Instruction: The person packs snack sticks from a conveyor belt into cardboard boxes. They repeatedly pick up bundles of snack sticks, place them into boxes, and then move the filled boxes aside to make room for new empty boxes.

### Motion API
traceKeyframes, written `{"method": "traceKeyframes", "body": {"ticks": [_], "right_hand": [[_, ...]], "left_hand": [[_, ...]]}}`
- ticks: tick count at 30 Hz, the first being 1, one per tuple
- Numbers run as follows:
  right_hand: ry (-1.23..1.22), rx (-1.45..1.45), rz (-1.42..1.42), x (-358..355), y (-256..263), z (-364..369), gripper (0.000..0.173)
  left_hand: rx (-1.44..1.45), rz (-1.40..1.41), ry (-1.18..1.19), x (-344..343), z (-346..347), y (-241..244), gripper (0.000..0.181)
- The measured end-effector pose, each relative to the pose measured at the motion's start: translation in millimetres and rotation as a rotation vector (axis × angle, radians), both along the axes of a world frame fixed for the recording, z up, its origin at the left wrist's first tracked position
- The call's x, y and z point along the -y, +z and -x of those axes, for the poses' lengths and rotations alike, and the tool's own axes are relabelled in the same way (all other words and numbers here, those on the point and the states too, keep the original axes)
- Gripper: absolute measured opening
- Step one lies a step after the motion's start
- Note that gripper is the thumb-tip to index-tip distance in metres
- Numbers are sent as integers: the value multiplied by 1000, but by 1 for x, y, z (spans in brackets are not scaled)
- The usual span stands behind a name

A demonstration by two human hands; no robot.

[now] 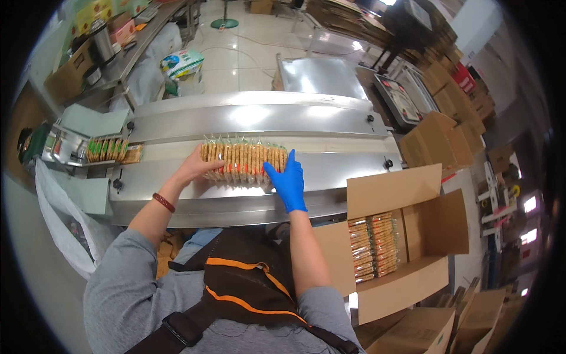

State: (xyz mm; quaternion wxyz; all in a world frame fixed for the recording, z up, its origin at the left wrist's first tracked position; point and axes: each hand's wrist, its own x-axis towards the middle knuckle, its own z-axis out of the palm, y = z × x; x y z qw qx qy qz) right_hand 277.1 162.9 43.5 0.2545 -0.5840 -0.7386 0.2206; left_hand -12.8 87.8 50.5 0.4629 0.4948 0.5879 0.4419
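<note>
A long row of clear-wrapped flat snack packets [243, 160] is squeezed between my two hands above the steel conveyor table [309, 172]. My bare left hand [199, 164] presses its left end, thumb along the near side. At the right end my right hand [287, 179], in a blue glove, grips with the thumb on the near side. Farther left, more upright packets [107, 150] stand on the conveyor's infeed, with one lying flat [134, 153] beside them. To my right an open cardboard box [398, 287] holds two rows of similar packets [384, 243].
Black knobs [388, 163] stick up from the conveyor's covers. A white sack [66, 221] hangs at the left end. Closer to the right rim are more cardboard boxes [435, 139] and a scale-like device [398, 99]. A side table [132, 48] stands at the far left.
</note>
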Motion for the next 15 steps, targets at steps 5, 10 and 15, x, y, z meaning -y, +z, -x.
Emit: {"method": "traceKeyframes", "body": {"ticks": [5,10,15], "right_hand": [[-226,-331,-322,45,43,-73,121],[-598,-484,-621,81,88,-178,120],[-992,-398,-792,94,73,-310,115]], "left_hand": [[645,-13,105,-30,-102,-18,64],[722,-169,-192,-89,-260,13,65],[172,-611,-357,-106,-455,72,71]]}}
